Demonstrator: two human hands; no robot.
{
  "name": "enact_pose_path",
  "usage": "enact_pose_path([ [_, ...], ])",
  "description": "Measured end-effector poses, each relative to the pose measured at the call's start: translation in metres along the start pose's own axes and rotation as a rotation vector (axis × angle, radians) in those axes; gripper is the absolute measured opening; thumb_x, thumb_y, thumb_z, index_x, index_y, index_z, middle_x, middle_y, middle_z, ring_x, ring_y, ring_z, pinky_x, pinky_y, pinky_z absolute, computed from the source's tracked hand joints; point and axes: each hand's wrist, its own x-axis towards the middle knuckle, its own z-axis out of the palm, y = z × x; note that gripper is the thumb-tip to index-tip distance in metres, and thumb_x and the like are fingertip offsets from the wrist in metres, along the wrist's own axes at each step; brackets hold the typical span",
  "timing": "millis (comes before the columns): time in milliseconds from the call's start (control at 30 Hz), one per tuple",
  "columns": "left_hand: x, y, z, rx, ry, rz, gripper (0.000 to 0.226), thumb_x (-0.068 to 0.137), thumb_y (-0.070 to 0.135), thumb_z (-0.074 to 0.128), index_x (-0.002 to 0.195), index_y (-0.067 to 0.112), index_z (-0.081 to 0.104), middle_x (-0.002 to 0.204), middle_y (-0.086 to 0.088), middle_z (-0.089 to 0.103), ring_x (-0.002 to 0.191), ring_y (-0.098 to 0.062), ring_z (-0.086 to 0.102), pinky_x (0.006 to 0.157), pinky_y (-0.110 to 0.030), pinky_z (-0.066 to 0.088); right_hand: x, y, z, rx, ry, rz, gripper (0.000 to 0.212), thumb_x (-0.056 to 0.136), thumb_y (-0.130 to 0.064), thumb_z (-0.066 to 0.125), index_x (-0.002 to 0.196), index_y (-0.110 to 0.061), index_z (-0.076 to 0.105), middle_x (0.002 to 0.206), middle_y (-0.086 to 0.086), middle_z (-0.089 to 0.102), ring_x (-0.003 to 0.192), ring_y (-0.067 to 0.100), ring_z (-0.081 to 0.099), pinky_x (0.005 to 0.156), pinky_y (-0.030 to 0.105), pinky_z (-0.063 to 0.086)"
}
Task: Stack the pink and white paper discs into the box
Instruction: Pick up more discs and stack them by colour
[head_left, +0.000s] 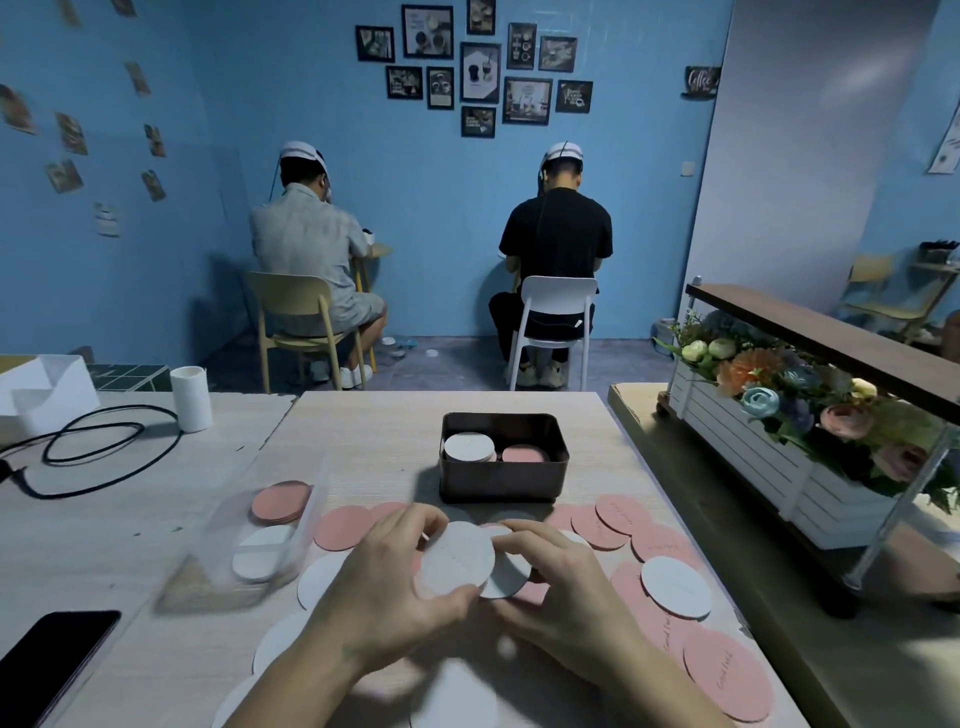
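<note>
A dark metal box (503, 480) stands mid-table, holding a white disc stack (469, 447) on its left and a pink stack (524, 454) on its right. Just in front of it my left hand (387, 577) grips a white disc (457, 561) by its edge, thumb below and fingers above. My right hand (563, 587) pinches a second white disc (506, 577) that sits partly under the first. Several loose pink discs (727, 670) and white discs (675, 587) lie spread on the table around both hands.
A clear plastic tray (262, 540) with pink and white discs lies at left. A phone (49, 665) sits at the near left corner, a black cable (98, 452) and white cup (191, 397) further back. A flower planter (769, 457) stands right. Two people sit facing the far wall.
</note>
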Motion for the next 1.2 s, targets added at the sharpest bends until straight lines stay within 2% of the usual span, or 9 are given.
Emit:
enact_pose_path([
  [200, -0.006, -0.004, 0.021, -0.251, -0.075, -0.11, 0.052, 0.065, 0.039, 0.086, 0.109, 0.036, 0.058, 0.098, 0.014, 0.068, 0.086, -0.011, 0.068, 0.073, -0.029, 0.059, -0.001, 0.006, 0.015, 0.016, -0.021, 0.188, 0.058, 0.069, -0.037, 0.076, 0.118, -0.04, 0.043, 0.11, -0.019, 0.064, 0.098, 0.005, 0.064, 0.081, 0.036, 0.058],
  [267, -0.007, -0.006, 0.026, -0.276, -0.051, -0.094, 0.054, 0.064, 0.034, 0.089, 0.11, 0.04, 0.061, 0.092, 0.021, 0.068, 0.074, -0.004, 0.065, 0.067, -0.021, 0.053, -0.001, 0.011, 0.018, -0.026, -0.044, 0.175, 0.064, 0.07, -0.032, 0.076, 0.121, -0.044, 0.042, 0.112, -0.022, 0.063, 0.1, 0.004, 0.063, 0.082, 0.038, 0.058],
  [333, -0.006, -0.006, 0.026, -0.254, -0.024, -0.063, 0.055, 0.062, 0.033, 0.092, 0.109, 0.041, 0.064, 0.099, 0.023, 0.065, 0.075, -0.004, 0.062, 0.066, -0.016, 0.048, -0.001, 0.014, 0.017, -0.08, -0.061, 0.133, 0.064, 0.072, -0.027, 0.077, 0.12, -0.048, 0.04, 0.125, -0.025, 0.058, 0.102, 0.001, 0.059, 0.084, 0.039, 0.057],
  [500, -0.004, -0.012, 0.026, -0.233, 0.021, -0.03, 0.06, 0.055, 0.041, 0.092, 0.11, 0.037, 0.067, 0.118, 0.024, 0.061, 0.107, -0.005, 0.06, 0.081, -0.013, 0.048, -0.004, 0.02, 0.014, -0.118, -0.11, -0.007, 0.031, 0.082, -0.037, 0.075, 0.104, -0.035, 0.054, 0.153, -0.009, 0.044, 0.145, -0.009, 0.026, 0.089, 0.043, 0.055],
  [600, -0.004, -0.014, 0.024, -0.284, 0.007, -0.02, 0.065, 0.053, 0.04, 0.093, 0.113, 0.041, 0.067, 0.12, 0.025, 0.062, 0.114, -0.004, 0.061, 0.087, -0.014, 0.049, -0.004, 0.019, 0.013, -0.122, -0.1, -0.028, 0.027, 0.082, -0.037, 0.076, 0.101, -0.034, 0.058, 0.154, -0.009, 0.043, 0.142, -0.002, 0.038, 0.094, 0.037, 0.052],
  [700, -0.005, -0.013, 0.023, -0.38, -0.069, -0.039, 0.07, 0.059, 0.022, 0.095, 0.123, 0.033, 0.069, 0.125, 0.015, 0.065, 0.117, -0.011, 0.064, 0.092, -0.026, 0.056, -0.002, 0.015, 0.008, -0.087, -0.054, -0.078, 0.025, 0.078, -0.029, 0.081, 0.095, -0.03, 0.063, 0.143, -0.012, 0.052, 0.126, 0.005, 0.054, 0.092, 0.026, 0.051],
  [833, -0.009, -0.008, 0.02, -0.479, -0.103, -0.082, 0.064, 0.071, 0.001, 0.085, 0.12, 0.039, 0.069, 0.126, 0.012, 0.066, 0.11, -0.018, 0.068, 0.088, -0.03, 0.06, -0.003, 0.013, 0.005, -0.028, -0.019, -0.112, 0.024, 0.077, -0.028, 0.082, 0.095, -0.026, 0.065, 0.139, -0.013, 0.055, 0.126, 0.002, 0.054, 0.092, 0.016, 0.048],
  [967, -0.01, -0.012, 0.021, -0.468, -0.078, -0.104, 0.067, 0.069, -0.001, 0.087, 0.116, 0.044, 0.07, 0.124, 0.017, 0.065, 0.109, -0.017, 0.067, 0.084, -0.033, 0.062, -0.003, 0.019, 0.009, -0.063, -0.029, -0.08, 0.03, 0.076, -0.038, 0.081, 0.099, -0.033, 0.061, 0.15, -0.011, 0.045, 0.137, 0.001, 0.045, 0.098, 0.02, 0.047],
  [1200, -0.017, -0.022, 0.017, -0.292, -0.048, 0.048, 0.057, 0.072, 0.022, 0.088, 0.119, 0.044, 0.065, 0.127, 0.028, 0.06, 0.119, -0.002, 0.058, 0.089, -0.013, 0.052, -0.003, 0.016, 0.01, -0.106, -0.014, -0.136, 0.03, 0.076, -0.046, 0.083, 0.09, -0.029, 0.063, 0.14, -0.006, 0.057, 0.118, 0.008, 0.06, 0.089, 0.024, 0.052],
])
